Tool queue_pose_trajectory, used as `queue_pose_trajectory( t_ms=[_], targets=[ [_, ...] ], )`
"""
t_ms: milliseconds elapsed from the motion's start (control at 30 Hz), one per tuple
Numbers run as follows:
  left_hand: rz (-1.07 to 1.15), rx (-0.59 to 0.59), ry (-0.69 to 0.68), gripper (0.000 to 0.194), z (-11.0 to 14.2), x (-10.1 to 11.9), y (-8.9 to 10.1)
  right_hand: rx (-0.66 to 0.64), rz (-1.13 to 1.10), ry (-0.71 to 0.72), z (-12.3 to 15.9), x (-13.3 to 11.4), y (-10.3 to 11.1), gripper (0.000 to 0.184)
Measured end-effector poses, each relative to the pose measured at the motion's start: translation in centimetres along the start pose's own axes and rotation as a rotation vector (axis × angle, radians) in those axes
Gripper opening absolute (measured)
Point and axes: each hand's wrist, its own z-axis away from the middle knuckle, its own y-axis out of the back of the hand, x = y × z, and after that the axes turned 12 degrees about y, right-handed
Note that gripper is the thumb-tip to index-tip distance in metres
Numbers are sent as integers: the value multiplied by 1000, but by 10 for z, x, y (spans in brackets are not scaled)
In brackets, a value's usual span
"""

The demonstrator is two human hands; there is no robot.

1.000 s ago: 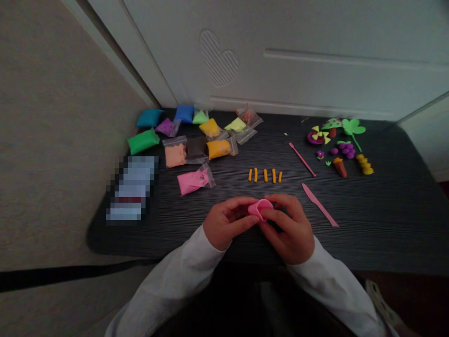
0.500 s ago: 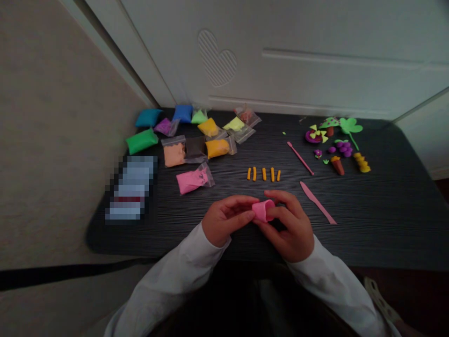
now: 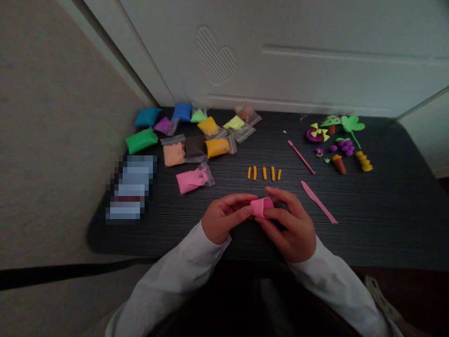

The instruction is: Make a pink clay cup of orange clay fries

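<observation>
Pink clay cup (image 3: 257, 209) is held between both hands, near the front edge of the dark counter (image 3: 389, 220), tipped sideways, opening toward the right hand. Left hand (image 3: 220, 220) pinches the narrower end, thumb on the near side, fingers behind. Right hand (image 3: 296, 229) grips the open end, a finger at or inside the mouth, thumb below; exact contact partly hidden. Can't tell if the cup touches the counter.

Just beyond the hands: row of five orange strips (image 3: 264, 173), short, roughly parallel, apart. Right of them, pink knife (image 3: 317, 200) lying slantwise near the right hand; thin pink stick tool (image 3: 301, 157) farther back.

Left of the strips: pink clay bag (image 3: 189, 181), then peach bag (image 3: 174, 154), dark bag (image 3: 195, 148) and orange bag (image 3: 216, 148) side by side; more colored bags behind. Green bag (image 3: 141, 141) at far left, pixelated rectangle (image 3: 132, 187) in front of it.

Far right: brown cone (image 3: 339, 164), yellow ridged piece (image 3: 364, 161), purple grape cluster (image 3: 346, 147), purple dish (image 3: 315, 136), green clover shape (image 3: 351, 123). White panel (image 3: 308, 28) with raised heart behind.
</observation>
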Motion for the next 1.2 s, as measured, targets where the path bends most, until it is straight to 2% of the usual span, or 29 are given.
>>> queue_pose_trajectory(
  t_ms=[167, 733, 933, 1033, 1200],
  targets=[
    [48, -3, -11, 24, 0, 0, -1, 22, -3, -34, 3, 1, 0, 18],
    [117, -82, -9, 26, 0, 1, -2, 16, 12, -38, 2, 2, 0, 17],
    [121, -129, 59, 38, 0, 2, 0, 6, 8, -29, 1, 2, 1, 19],
    [122, -110, 35, 33, 0, 2, 0, -8, 12, -20, 1, 2, 1, 24],
    [88, -102, 22, 25, 0, 2, -2, -2, 16, 3, 1, 3, 1, 19]
  ],
)
